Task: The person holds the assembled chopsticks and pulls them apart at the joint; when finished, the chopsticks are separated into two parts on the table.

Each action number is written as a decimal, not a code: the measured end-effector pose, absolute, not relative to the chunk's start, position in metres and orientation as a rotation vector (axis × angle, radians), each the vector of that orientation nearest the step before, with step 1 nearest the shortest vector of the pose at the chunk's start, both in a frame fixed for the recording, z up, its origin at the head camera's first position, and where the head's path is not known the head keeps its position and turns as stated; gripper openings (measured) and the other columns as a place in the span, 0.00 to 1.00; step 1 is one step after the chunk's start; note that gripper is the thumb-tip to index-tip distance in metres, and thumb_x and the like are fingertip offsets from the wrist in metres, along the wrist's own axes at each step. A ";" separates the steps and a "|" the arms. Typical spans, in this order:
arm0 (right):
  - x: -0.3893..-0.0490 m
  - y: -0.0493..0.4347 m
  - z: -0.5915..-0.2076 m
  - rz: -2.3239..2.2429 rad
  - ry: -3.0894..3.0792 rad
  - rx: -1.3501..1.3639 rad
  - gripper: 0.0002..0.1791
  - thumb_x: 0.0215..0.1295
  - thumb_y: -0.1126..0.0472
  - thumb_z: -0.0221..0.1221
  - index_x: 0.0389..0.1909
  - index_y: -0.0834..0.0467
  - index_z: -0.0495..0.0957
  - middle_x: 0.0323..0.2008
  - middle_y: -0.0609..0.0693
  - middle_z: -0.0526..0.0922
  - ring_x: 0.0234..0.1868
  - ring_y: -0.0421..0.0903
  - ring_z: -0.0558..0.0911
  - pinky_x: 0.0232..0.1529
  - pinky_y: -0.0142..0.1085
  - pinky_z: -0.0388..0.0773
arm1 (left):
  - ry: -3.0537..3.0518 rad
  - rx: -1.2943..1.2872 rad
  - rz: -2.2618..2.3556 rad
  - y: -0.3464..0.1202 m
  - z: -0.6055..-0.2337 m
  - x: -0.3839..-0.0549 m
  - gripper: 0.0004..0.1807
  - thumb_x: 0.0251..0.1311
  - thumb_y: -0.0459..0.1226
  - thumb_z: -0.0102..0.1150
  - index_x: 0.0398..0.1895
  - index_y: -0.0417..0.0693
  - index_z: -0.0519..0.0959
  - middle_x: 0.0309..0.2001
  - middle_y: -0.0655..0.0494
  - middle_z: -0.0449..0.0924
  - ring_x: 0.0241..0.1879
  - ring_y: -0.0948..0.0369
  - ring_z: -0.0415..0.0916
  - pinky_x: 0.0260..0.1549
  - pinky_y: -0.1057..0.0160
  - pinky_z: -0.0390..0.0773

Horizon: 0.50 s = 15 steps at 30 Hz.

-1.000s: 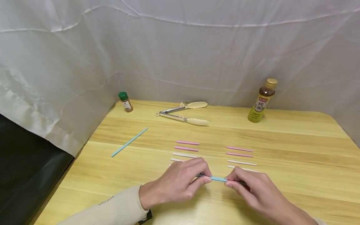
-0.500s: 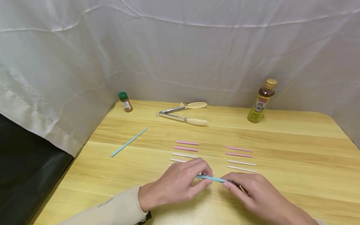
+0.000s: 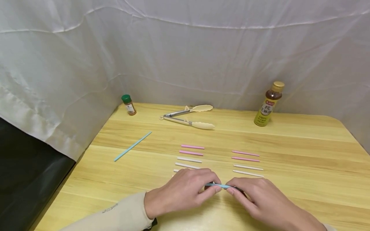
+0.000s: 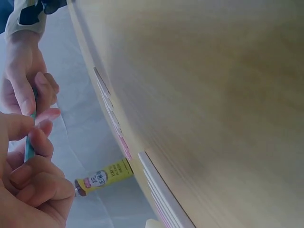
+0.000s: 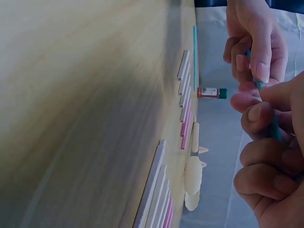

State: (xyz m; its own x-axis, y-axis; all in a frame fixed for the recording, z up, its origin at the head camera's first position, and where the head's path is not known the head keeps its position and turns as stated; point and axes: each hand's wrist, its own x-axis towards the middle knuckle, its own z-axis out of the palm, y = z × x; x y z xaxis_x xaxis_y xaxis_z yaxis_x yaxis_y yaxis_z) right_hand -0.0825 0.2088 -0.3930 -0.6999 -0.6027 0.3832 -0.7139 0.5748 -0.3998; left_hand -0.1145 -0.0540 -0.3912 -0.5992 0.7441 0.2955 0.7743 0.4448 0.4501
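Note:
A light blue chopstick [image 3: 222, 186] is held level above the front of the table, pinched from both sides. My left hand [image 3: 186, 187] pinches it between thumb and fingers, and my right hand [image 3: 261, 197] does the same close beside it, fingertips nearly meeting. Only a short stretch shows between them; the ends are hidden by the hands. In the left wrist view the blue chopstick [image 4: 30, 149] passes through the left fingers. A second blue chopstick [image 3: 133, 146] lies slanted on the table at left.
Short pink sticks [image 3: 191, 152] and white sticks [image 3: 189, 159] lie in a left row; narrower pink [image 3: 245, 158] and white ones [image 3: 248, 173] form a right row. Behind are cream-tipped tongs [image 3: 177, 120], a green-capped spice jar [image 3: 129, 105] and a yellow-labelled bottle [image 3: 267, 106].
The hands have drawn closer together along the blue chopstick, leaving less of it showing between them. My left hand has shifted slightly right and down. The things on the table are unmoved.

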 end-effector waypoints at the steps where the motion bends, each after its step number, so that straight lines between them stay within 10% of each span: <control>1: -0.083 0.209 -0.392 0.795 -2.610 1.106 0.10 0.79 0.62 0.65 0.48 0.40 0.86 0.32 0.26 0.77 0.32 0.23 0.70 0.33 0.20 0.67 | -2.623 -1.380 -0.857 -0.054 -0.391 -0.114 0.11 0.83 0.48 0.58 0.45 0.58 0.87 0.36 0.71 0.82 0.27 0.80 0.64 0.27 0.83 0.64; 15: -0.090 0.217 -0.401 0.940 -2.374 1.307 0.14 0.74 0.70 0.65 0.47 0.46 0.84 0.29 0.34 0.76 0.32 0.22 0.70 0.35 0.16 0.69 | -2.469 -1.483 -0.816 -0.057 -0.387 -0.116 0.11 0.84 0.45 0.56 0.42 0.56 0.85 0.26 0.71 0.74 0.24 0.79 0.60 0.24 0.83 0.60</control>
State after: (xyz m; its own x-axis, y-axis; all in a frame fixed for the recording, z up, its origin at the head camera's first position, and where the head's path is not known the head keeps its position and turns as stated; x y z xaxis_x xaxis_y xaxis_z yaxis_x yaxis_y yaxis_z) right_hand -0.0903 0.2173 -0.4011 -0.5553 -0.6519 0.5163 -0.8287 0.3814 -0.4097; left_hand -0.1158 -0.0575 -0.3875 -0.5005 0.7727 0.3905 0.8532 0.3638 0.3738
